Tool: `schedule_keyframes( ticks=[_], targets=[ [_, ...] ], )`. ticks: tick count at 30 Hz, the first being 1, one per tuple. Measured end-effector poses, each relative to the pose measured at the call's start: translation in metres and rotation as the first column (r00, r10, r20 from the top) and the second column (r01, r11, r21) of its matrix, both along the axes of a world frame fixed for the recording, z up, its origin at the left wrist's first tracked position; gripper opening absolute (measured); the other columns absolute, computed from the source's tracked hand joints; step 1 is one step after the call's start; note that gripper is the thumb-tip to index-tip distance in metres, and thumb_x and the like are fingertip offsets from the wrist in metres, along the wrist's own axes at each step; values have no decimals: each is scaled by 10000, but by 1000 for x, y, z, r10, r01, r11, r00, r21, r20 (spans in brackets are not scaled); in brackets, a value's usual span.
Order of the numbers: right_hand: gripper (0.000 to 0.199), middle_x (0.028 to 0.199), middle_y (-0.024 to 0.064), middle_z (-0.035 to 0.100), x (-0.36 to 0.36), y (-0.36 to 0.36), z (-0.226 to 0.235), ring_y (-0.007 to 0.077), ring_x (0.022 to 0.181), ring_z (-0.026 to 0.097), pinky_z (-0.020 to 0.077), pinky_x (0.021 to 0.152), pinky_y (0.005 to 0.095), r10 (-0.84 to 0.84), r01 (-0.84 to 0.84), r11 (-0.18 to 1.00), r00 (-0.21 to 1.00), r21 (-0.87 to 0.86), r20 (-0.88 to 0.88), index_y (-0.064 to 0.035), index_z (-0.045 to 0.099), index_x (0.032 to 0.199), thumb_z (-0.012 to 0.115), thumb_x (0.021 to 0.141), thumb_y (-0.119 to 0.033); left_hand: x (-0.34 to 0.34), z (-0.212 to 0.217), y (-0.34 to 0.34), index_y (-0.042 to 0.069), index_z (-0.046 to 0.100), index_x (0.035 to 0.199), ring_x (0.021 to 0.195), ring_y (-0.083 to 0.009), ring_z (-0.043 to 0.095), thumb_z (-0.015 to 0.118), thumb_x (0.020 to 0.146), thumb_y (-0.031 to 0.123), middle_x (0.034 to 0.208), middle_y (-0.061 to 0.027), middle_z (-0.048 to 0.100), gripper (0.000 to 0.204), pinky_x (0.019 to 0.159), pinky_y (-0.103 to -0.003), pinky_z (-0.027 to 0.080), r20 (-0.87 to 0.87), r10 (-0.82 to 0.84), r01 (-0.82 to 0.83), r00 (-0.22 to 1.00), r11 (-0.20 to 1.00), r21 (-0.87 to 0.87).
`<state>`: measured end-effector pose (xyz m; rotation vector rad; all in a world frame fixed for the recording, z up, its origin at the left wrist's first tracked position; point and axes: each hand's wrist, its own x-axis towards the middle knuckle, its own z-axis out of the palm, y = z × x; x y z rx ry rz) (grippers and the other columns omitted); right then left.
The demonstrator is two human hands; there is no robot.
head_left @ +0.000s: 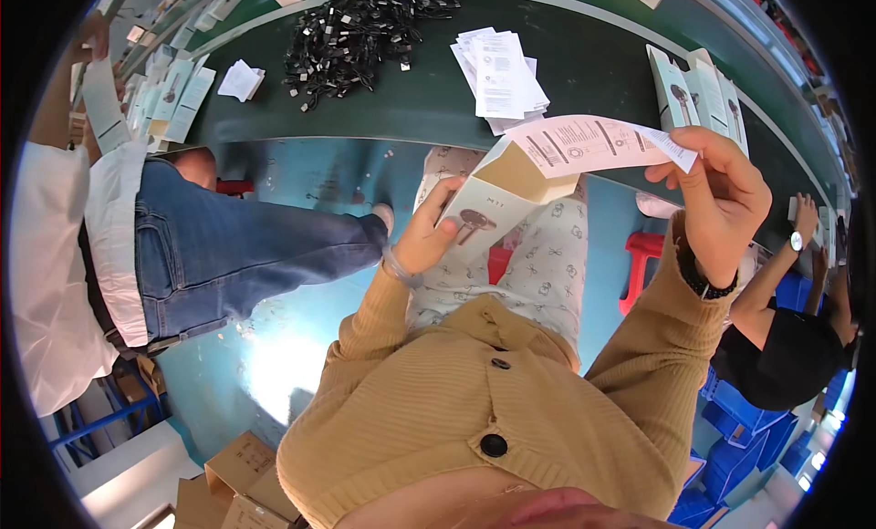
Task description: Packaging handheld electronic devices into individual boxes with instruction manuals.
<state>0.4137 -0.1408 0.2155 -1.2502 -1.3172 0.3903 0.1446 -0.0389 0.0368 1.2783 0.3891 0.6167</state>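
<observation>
My left hand (429,230) is closed around a small white carton (494,212) with a dark product picture on its side. The carton tilts over my lap, its top end open and flaps spread. A printed leaflet (598,143) stretches from the carton's mouth to my right hand (716,193), which pinches its far corner between thumb and fingers. The leaflet's near end meets the carton's opening; whether it reaches inside cannot be seen. Just beyond, a stack of similar leaflets (500,77) lies on the dark green bench (392,114).
A heap of black cables (351,41) lies on the bench, with small folded papers (241,80) to its left. White cartons stand at right (695,96) and left (173,96). People work on both sides. A red stool (642,266) and brown boxes (242,479) are below.
</observation>
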Motion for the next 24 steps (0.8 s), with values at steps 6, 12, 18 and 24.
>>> schedule_keyframes(
  ticks=[6,12,18,24],
  targets=[
    [170,804,89,671,-1,5,4,113,639,621,459,576,207,67,-41,995,955,-94,288,20,673,946,599,802,73,3,-12,-2,-4,293,1323,1120,-143,432,627,857,483,1215,-90,440,752,943,-268,374,-10,101,-100,995,993,65],
    [167,764,96,647,-24,52,-6,223,600,602,454,533,270,208,-152,978,808,-146,551,-49,683,949,683,785,-79,-1,-31,3,-6,287,1322,1108,-164,435,617,850,514,1200,-98,444,776,944,-280,368,-50,189,-181,981,974,139],
    [491,894,93,562,-43,113,-14,272,706,548,445,608,339,195,-179,980,803,-85,564,-135,642,1097,770,680,-361,-16,-44,8,-13,289,1314,1129,-166,427,609,848,534,1199,-104,447,786,959,-286,354,-59,336,-329,940,938,111],
    [377,894,135,689,-74,271,-89,339,871,659,518,732,454,252,147,881,657,-449,710,-110,705,934,629,815,-460,-28,-53,5,-20,274,1300,1154,-168,413,672,808,519,1226,-100,424,832,982,-290,337,-47,461,-458,886,886,72]
  ],
)
